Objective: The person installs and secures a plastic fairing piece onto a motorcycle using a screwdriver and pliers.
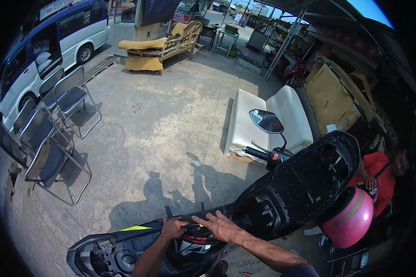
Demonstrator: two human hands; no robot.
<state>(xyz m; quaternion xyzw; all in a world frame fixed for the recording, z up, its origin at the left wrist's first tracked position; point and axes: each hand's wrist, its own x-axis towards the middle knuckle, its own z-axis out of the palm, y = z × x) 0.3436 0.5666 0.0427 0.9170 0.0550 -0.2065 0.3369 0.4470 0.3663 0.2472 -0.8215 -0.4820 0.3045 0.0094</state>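
Note:
A dark scooter stretches across the lower part of the head view, its fuel cap bare. Its long black seat stands tipped up on the right, underside showing with small staples along the rim. My left hand is closed at the scooter's side edge; what its fingers grip, if anything, is hidden. Just right of it, my right hand has its fingers stretched over the same dark edge. A small yellow piece shows by its fingertips, too small to name. Beneath my hands lies a red, white and black panel.
A mirror and handlebar grip jut out beyond the seat. A pink helmet hangs at right, near a person in red. Farther off are a white sofa, folding chairs, a yellow bench and a van.

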